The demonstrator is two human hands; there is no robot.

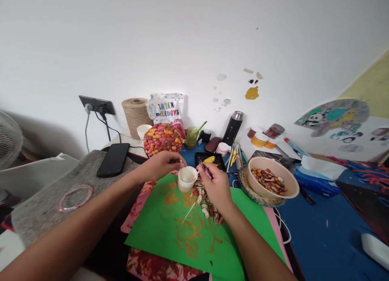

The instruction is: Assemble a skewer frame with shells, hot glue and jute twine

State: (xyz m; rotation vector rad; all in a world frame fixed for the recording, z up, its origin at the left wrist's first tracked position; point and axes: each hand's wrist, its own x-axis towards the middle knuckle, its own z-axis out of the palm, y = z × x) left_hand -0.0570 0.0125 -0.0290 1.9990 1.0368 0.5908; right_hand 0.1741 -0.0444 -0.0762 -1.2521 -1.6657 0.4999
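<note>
A white paper cup (186,179) stands on the green sheet (170,232), which is smeared with orange-brown paint. My left hand (165,166) is by the cup's left rim, fingers pinched on a small pale bit I cannot make out. To the cup's right, my right hand (216,188) is closed around a small tool (206,170) with a thin dark metal tip; its exact kind is unclear. Below that hand lies a heap of painted nutshell halves (206,206), partly covered by it. A thin pale stick (189,213) rests on the sheet in front of the cup.
A ball covered in coloured shells (163,139) sits behind my left hand. At right, a cream bowl (293,184) of painted shells stands on a woven tray (258,200). Further back are a black flask (233,129), paint jars (259,139) and a twine spool (135,117). A phone (113,160) lies left.
</note>
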